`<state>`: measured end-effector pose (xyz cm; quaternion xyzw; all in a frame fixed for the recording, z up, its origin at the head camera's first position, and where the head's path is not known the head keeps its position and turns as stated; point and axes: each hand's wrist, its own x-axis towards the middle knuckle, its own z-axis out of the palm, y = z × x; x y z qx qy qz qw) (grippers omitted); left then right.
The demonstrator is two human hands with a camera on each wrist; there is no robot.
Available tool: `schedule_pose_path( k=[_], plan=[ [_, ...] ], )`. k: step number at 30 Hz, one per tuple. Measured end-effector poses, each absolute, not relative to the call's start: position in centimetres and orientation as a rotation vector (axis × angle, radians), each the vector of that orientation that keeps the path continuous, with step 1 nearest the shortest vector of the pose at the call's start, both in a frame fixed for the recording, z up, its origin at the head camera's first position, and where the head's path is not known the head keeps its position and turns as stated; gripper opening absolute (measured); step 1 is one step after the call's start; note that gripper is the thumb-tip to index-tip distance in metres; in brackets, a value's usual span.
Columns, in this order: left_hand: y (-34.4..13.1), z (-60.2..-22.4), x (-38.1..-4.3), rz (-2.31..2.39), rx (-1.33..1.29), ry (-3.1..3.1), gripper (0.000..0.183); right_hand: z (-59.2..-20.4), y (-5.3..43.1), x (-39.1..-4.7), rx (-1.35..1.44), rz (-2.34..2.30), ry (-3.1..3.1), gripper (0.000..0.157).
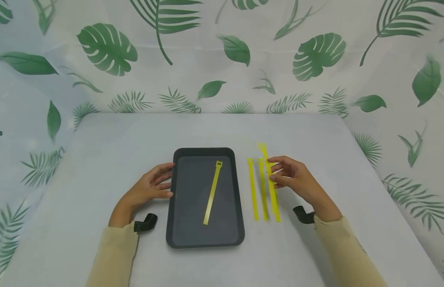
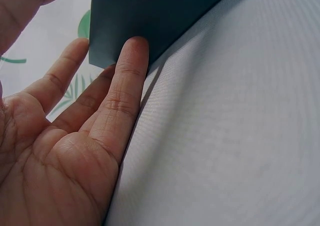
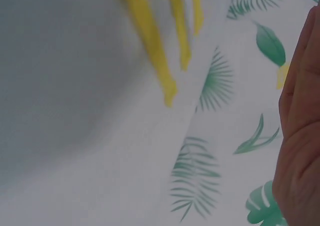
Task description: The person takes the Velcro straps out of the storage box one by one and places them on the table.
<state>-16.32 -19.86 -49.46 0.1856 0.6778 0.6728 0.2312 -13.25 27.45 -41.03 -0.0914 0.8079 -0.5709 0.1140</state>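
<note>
My right hand [image 1: 295,175] pinches a yellow cable strap [image 1: 264,150] with a slotted head between thumb and fingers, to the right of the tray. More yellow straps [image 1: 253,191] lie side by side on the table beneath and beside it; the held one overlaps them in the head view. My left hand [image 1: 146,185] touches the left side of a dark grey tray [image 1: 186,235], fingers extended. The left wrist view shows those fingers against the tray's outer wall [image 2: 160,15]. One yellow strap [image 1: 213,193] lies slantwise inside the tray.
The white table [image 1: 136,135] runs back to a leaf-patterned cloth [image 1: 265,63] behind and at both sides. A black wrist camera [image 1: 146,223] sits at the left cuff, another black camera [image 1: 303,215] at the right cuff.
</note>
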Motion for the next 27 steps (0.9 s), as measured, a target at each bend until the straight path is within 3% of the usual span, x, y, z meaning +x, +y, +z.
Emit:
schedule_pose_path(
  k=[27],
  plan=[
    [-19.8, -49.7, -16.3, 1.898, 0.536, 1.825, 0.094, -43.5, 31.9, -13.8, 0.02, -1.329, 2.389, 0.052]
  ],
)
